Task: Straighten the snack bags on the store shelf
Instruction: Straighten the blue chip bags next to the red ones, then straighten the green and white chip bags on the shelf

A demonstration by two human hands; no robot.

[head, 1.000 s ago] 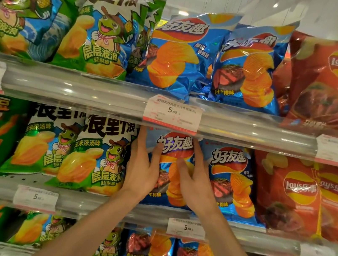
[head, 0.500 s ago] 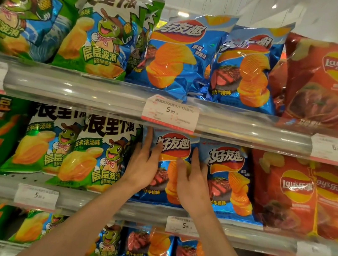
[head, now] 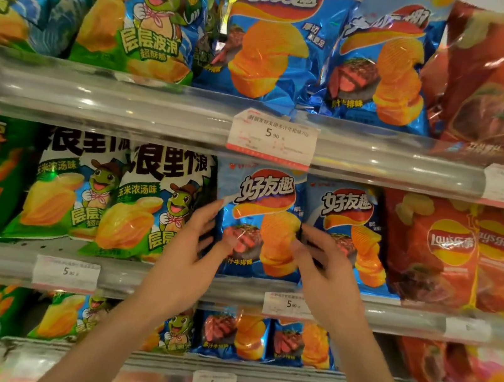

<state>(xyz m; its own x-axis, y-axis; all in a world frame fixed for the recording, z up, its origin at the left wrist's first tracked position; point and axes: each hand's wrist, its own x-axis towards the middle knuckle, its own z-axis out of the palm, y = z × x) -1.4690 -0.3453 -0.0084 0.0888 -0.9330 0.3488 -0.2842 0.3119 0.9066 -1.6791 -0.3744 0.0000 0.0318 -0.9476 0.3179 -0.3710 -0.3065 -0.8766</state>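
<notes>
Two hands flank one blue bag [head: 260,222] standing upright on the middle shelf [head: 163,282], between a green bag [head: 149,204] and another blue one. Left hand [head: 191,254] holds its left edge, fingers loosely curled; right hand [head: 326,275] pinches its right edge.

The blue chip bag [head: 259,221] on the middle shelf reads 好友趣, as does the neighbouring blue bag [head: 344,235]. The red bag [head: 432,252] carries the Lay's logo. The green bag [head: 156,205] shows 浪里个浪 and 层层波浪. The price tag [head: 272,136] on the upper shelf rail reads 5.90 — another tag [head: 66,272] on the rail below does too.
</notes>
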